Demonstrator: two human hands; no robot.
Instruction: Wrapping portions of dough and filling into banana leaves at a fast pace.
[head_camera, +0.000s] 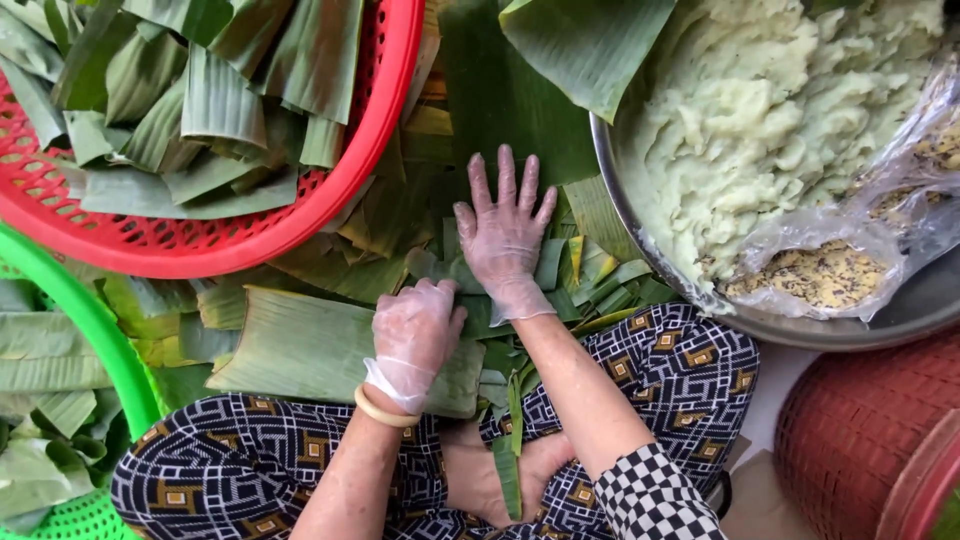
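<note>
While the left hand, its grip curled shut on the folded banana leaf lying before the knees, was kept firm, the right hand was spread flat, fingers apart, over the loose leaf strips.

Clear plastic gloves on left hand and right hand; cream bangle; patterned trousers

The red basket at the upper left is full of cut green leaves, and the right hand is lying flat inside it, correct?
Not quite. The head view shows the right hand flat on the leaves spread on the floor, outside the red basket. The basket does hold cut green leaves.
</note>
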